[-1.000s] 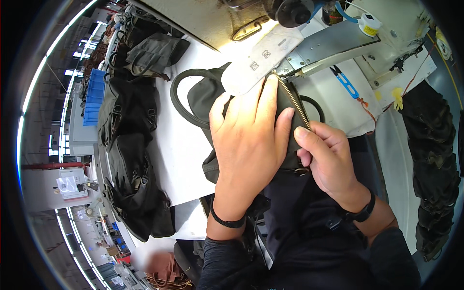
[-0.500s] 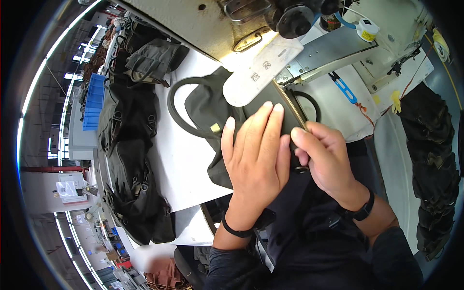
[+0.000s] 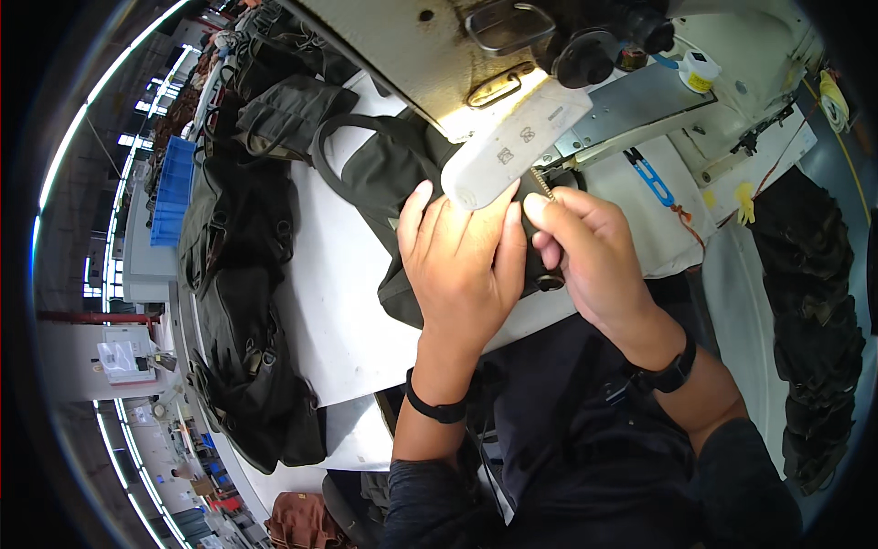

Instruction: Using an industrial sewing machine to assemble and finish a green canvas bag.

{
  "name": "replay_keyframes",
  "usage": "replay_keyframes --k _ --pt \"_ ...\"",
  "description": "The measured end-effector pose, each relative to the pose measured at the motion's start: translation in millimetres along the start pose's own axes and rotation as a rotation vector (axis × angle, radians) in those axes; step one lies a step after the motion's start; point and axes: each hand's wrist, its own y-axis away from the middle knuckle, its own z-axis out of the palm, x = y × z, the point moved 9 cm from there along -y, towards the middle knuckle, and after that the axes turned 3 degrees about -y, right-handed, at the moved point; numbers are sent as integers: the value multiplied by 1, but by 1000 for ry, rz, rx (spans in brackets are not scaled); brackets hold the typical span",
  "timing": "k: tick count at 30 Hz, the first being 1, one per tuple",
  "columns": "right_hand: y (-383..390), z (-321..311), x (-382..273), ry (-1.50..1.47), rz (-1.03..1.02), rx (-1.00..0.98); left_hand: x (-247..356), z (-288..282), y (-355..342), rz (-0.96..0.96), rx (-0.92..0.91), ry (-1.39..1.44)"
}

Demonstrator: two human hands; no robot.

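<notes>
A dark olive fabric bag (image 3: 391, 163) with a round handle (image 3: 322, 163) lies under the head of a sewing machine (image 3: 412, 46). My left hand (image 3: 462, 270) rests flat on the bag with its fingers spread, their tips close to the machine's pale rounded guard (image 3: 485, 165). My right hand (image 3: 590, 247) pinches the bag's edge at the near end of a brass-toothed zipper (image 3: 541, 184). The zipper runs from those fingers toward the needle area, which the guard partly hides. A round metal fitting (image 3: 550, 280) shows below the right fingers.
Blue-handled thread snips (image 3: 650, 177) lie on the machine bed, tied to an orange cord. Several dark bags (image 3: 242, 302) are piled along the left of the white table (image 3: 334, 311). More dark pieces (image 3: 817, 320) hang at the right. A blue bin (image 3: 172, 197) stands far left.
Both hands and the bag have moved away from me, toward the needle area. Less of the zipper shows between the right fingers and the machine.
</notes>
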Motion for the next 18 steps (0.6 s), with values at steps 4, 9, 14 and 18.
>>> replay_keyframes --k 4,9,14,18 --pt "-12 2 0 -19 -10 10 -9 5 -4 9 54 48" --pt "-20 1 -2 44 -50 41 -14 6 -6 28 138 106" --pt "-21 7 -3 73 -36 -30 -9 -2 11 -50 217 240" --pt "-22 1 -8 96 -18 32 -7 -1 25 -124 204 350"
